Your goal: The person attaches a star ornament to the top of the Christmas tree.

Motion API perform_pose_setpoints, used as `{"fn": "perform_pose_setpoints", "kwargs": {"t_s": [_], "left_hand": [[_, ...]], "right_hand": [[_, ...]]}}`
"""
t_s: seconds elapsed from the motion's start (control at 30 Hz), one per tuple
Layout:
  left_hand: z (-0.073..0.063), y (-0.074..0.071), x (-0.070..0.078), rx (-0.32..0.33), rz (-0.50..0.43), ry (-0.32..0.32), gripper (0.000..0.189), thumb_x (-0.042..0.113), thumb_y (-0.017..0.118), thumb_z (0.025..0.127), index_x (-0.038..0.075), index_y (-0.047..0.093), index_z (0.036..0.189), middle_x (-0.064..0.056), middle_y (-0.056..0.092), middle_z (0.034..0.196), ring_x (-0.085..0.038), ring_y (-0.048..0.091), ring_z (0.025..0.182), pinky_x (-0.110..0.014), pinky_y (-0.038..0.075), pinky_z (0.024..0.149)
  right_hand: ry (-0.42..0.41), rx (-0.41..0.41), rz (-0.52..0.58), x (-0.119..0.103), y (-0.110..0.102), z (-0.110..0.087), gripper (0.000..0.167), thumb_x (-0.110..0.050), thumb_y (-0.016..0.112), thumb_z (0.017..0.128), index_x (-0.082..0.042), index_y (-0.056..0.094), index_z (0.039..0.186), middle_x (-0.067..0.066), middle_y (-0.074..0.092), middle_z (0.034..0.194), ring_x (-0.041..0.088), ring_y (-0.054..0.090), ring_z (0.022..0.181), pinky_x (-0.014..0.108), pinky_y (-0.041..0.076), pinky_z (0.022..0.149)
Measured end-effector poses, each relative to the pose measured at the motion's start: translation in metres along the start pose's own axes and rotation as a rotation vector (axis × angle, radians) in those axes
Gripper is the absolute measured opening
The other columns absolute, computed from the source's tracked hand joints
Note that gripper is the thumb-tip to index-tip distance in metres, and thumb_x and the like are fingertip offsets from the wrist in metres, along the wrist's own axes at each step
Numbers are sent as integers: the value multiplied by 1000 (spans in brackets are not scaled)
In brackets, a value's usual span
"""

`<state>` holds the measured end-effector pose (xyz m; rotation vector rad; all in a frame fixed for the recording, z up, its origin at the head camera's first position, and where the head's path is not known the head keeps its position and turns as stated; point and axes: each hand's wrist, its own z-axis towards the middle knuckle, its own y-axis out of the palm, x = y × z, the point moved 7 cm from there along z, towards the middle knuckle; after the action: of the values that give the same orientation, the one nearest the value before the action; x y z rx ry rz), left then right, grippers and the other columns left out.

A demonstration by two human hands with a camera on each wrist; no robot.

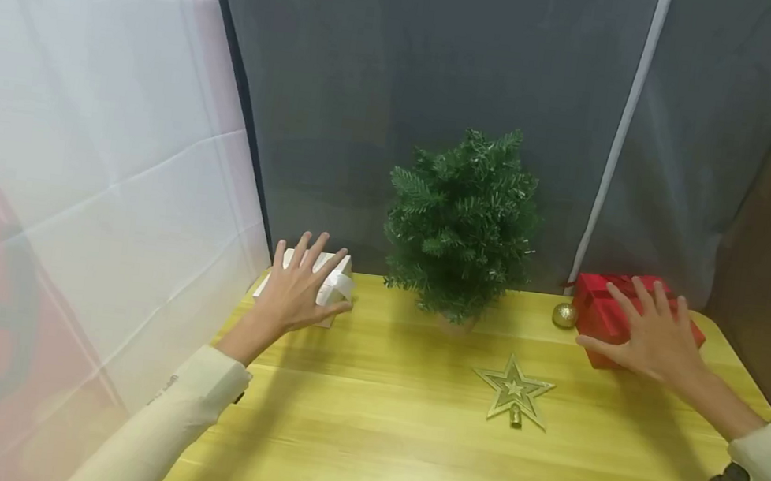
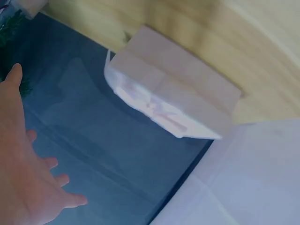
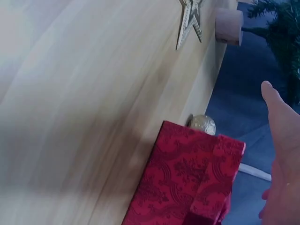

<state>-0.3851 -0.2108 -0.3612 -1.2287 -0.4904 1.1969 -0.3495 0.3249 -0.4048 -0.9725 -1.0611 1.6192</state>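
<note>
My left hand [image 1: 295, 294] hovers with spread fingers over a white gift box [image 1: 337, 287] tied with a white ribbon; in the left wrist view the box [image 2: 173, 79] stands apart from the hand. On the other side, my right hand [image 1: 659, 343] spreads its fingers above a red gift box [image 1: 599, 312]. That red box shows a dark scroll pattern [image 3: 178, 164] in the right wrist view, with the palm clear of it. Neither hand holds anything. Both hands partly cover the boxes in the head view.
A small green artificial Christmas tree [image 1: 463, 217] on a wooden base [image 3: 228, 27] stands at the table's back. In front lies a gold star topper [image 1: 514, 390]. A gold ball ornament [image 1: 565, 316] touches the red box's left side in view. Fabric walls [image 1: 407, 52] enclose the table [image 1: 363, 436].
</note>
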Motion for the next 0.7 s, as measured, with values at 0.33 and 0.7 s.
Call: {"fn": "perform_pose_setpoints", "kwargs": {"t_s": [0.33,0.7], "left_hand": [[18,-37,1,87,24,61,98,78,59,89,25,29,166,-17,23,170,-43,22,155,-72,18,119],[43,-80,2,173,1,84,95,75,57,92,25,26,166,-13,26,170,-41,23,155,-70,19,120]], "right_hand": [[-31,-7,53,-21,14,-11,105,-74,71,82,-12,37,160,33,27,162,61,19,147,79,5,115],[-73,-12,78,-47,28,-23,106,-76,69,82,-14,37,161,31,28,163,59,19,149,77,4,117]]}}
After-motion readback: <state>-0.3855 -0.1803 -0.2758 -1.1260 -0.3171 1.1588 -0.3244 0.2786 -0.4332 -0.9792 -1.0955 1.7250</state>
